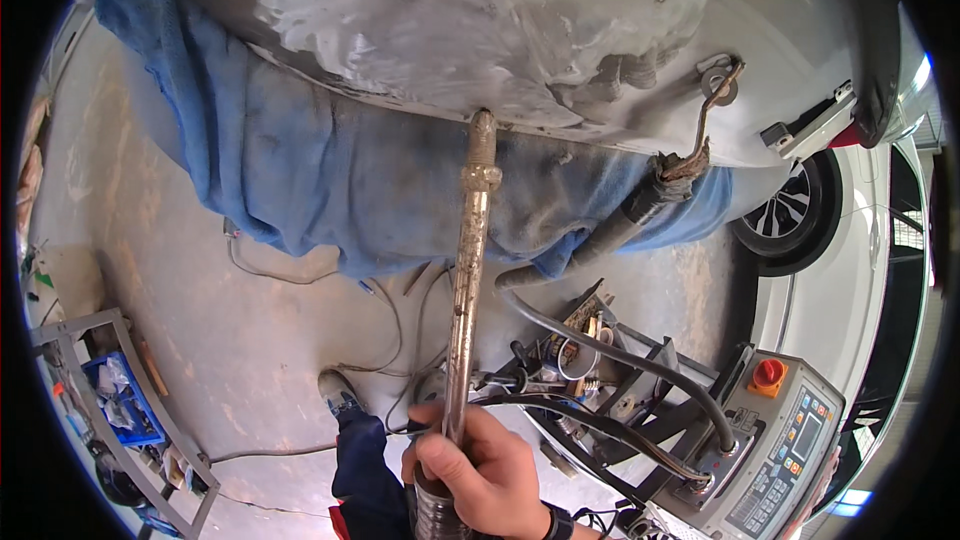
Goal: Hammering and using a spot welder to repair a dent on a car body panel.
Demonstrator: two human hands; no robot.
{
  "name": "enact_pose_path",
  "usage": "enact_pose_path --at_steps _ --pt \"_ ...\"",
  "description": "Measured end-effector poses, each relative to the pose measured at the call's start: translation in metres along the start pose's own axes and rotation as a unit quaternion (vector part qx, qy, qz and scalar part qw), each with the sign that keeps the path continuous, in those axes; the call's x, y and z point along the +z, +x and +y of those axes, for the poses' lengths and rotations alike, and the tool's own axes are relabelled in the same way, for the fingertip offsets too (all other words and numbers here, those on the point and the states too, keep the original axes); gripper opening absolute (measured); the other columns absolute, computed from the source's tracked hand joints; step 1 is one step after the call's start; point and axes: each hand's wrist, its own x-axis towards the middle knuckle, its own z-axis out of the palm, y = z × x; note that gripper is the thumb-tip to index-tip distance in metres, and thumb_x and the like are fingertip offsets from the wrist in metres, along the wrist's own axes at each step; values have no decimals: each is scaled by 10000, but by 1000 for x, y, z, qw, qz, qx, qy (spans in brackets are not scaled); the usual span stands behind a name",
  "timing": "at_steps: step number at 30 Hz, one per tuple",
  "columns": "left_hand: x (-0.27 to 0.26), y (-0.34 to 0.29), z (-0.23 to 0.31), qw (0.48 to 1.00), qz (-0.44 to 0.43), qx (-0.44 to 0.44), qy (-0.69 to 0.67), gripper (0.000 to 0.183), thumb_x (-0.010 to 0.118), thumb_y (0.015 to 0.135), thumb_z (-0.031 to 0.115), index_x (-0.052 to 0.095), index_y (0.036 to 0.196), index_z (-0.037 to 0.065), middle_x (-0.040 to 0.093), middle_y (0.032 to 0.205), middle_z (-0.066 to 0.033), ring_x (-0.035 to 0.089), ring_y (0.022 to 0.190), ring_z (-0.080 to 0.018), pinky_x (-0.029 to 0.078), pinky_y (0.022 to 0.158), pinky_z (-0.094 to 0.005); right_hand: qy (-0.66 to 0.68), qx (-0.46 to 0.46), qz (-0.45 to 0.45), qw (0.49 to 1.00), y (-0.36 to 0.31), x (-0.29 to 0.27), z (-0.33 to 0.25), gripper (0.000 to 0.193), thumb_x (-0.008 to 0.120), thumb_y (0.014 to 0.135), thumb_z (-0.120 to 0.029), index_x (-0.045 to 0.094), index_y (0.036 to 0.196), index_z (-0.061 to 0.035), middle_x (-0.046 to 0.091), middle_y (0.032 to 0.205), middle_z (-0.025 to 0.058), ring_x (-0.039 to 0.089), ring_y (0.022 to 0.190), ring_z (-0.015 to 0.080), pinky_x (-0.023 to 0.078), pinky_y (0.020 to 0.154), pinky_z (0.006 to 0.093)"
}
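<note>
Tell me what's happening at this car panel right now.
One hand, seemingly the right, grips a long rusty metal rod tool whose tip meets the sanded grey car body panel. A blue cloth drapes below the panel. A black cable runs from a clamp on the panel toward a grey wheeled machine with a red knob.

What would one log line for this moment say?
right hand: grips metal rod | rod tip: on sanded car panel | left hand: unseen | beside: welding machine
</note>
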Motion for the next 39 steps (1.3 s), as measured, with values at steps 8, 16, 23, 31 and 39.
enact_pose_path --at_steps 8,16,23,31,39 --pt "15 -8 9 997 28 5 70 339 430 990 351 509 1212 107 593 900 -24 587 793 -154 491 690 -296 61 3 -63 996 2 -6 10 268 518 1000 -174 509 1051 89 466 672 32 543 686 168 454 651 313" --pt "-2 -5 14 999 -18 17 28 260 466 989 209 493 1227 106 580 966 -24 579 835 -143 492 720 -291 473 15 -374 797 36 -5 41 281 508 967 -267 530 823 -27 529 646 19 565 616 133 437 562 253" --pt "1 -12 7 996 92 12 16 244 487 985 161 490 1223 112 569 990 -18 577 847 -139 499 735 -301 -126 -55 119 983 -9 17 22 176 493 994 -140 513 937 25 519 639 20 475 554 88 397 519 244" --pt "-10 -11 1 996 53 26 71 257 513 971 149 488 1224 113 565 991 -17 576 851 -138 499 743 -302 -188 -59 56 979 -8 19 -2 209 496 1004 -179 515 941 19 528 662 22 485 569 89 401 524 243" --pt "-19 -8 -5 992 40 53 111 275 540 957 138 486 1225 114 561 993 -16 574 854 -137 498 751 -303 -136 -70 54 987 -4 18 2 217 497 1008 -178 502 904 12 511 644 19 474 556 88 392 513 243"
